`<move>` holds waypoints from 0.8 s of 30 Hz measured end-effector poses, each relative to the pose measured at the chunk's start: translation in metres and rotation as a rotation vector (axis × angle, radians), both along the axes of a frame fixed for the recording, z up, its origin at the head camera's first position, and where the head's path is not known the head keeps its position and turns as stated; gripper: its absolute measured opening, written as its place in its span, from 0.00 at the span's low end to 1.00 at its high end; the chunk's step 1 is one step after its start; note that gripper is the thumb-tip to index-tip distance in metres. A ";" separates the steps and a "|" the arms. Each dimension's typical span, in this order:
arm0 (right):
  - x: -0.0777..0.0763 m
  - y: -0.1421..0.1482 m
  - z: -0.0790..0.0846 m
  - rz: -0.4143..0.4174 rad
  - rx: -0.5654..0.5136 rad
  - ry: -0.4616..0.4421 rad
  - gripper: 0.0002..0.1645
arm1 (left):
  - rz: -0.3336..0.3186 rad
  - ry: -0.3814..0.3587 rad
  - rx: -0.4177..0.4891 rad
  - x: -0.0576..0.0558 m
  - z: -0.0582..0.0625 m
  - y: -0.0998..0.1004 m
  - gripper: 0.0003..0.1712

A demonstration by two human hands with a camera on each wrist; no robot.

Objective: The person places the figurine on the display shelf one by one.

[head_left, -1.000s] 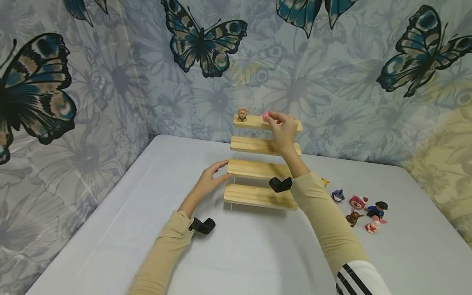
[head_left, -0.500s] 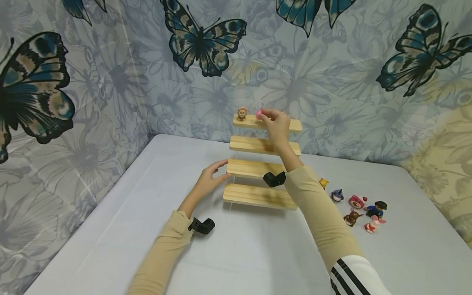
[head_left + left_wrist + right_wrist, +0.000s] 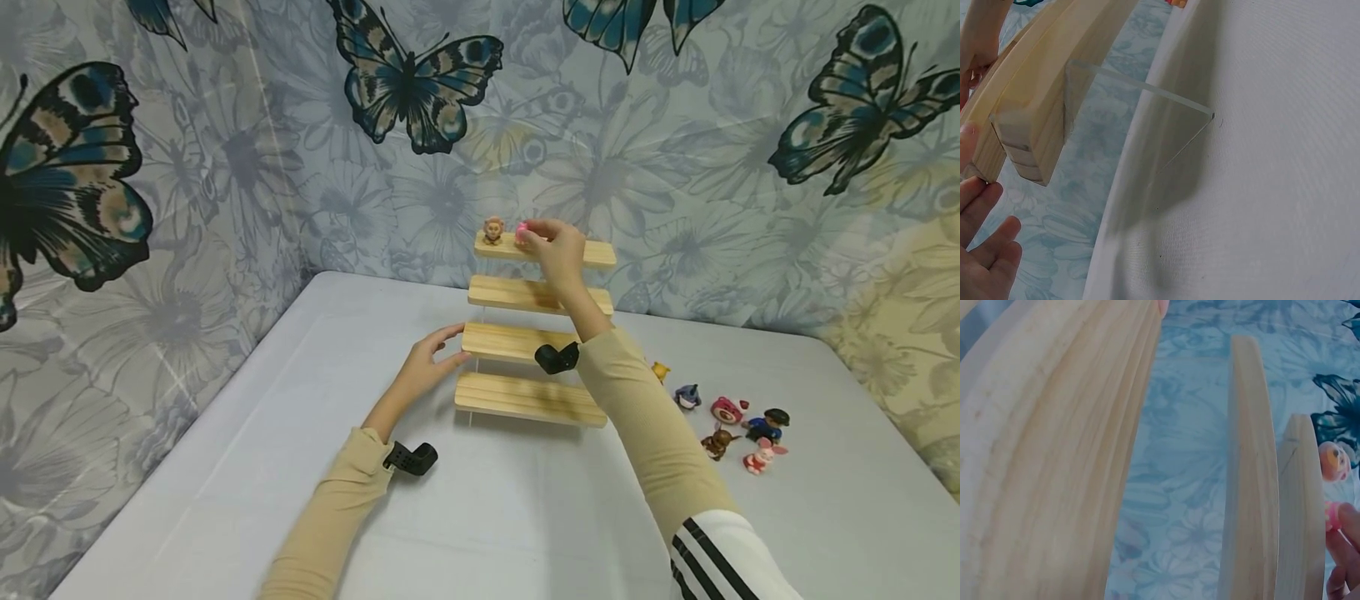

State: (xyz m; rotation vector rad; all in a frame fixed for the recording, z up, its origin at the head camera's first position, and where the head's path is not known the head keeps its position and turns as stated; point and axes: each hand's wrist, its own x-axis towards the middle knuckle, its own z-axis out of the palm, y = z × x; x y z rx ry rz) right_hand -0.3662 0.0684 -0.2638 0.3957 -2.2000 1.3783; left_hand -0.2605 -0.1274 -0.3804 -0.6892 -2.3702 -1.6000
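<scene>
A four-tier display shelf with pale wooden boards and clear supports stands on the table. My right hand is at its top board, pinching a small pink figurine between thumb and fingertips. In the right wrist view the pink figurine is right at the board's surface, partly hidden by the fingers. Just left of it sits a brown monkey-like figurine. My left hand holds the left end of the second board from the bottom, thumb at the front edge and fingers behind. The left wrist view shows fingertips against the board's end.
Right of the shelf lie several small figurines: a yellow one, a blue-grey one, a pink-red one, a brown one, a dark-capped one and a pink-eared one. A butterfly-patterned backdrop rises behind the white table.
My right hand has moved left along the top board with the pink figurine, bringing it closer to the monkey-like one and down to the board. The left hand stays on the shelf's end.
</scene>
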 end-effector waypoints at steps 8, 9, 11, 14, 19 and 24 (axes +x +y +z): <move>-0.004 0.002 -0.002 -0.017 0.068 0.015 0.15 | -0.027 0.001 0.017 0.009 0.012 0.002 0.29; -0.004 0.002 -0.001 -0.018 0.072 0.013 0.15 | -0.027 -0.001 0.019 0.007 0.009 0.002 0.29; -0.005 0.002 -0.001 -0.020 0.085 0.013 0.14 | -0.015 0.001 0.007 0.001 0.001 0.002 0.30; -0.005 0.002 0.001 -0.022 0.109 0.026 0.14 | 0.006 -0.001 -0.012 -0.008 -0.009 0.001 0.30; -0.008 0.002 -0.001 -0.029 0.135 0.048 0.13 | 0.011 -0.008 -0.005 -0.014 -0.016 0.001 0.30; -0.006 0.000 -0.002 -0.014 0.139 0.030 0.15 | 0.017 -0.009 -0.001 -0.014 -0.016 -0.001 0.31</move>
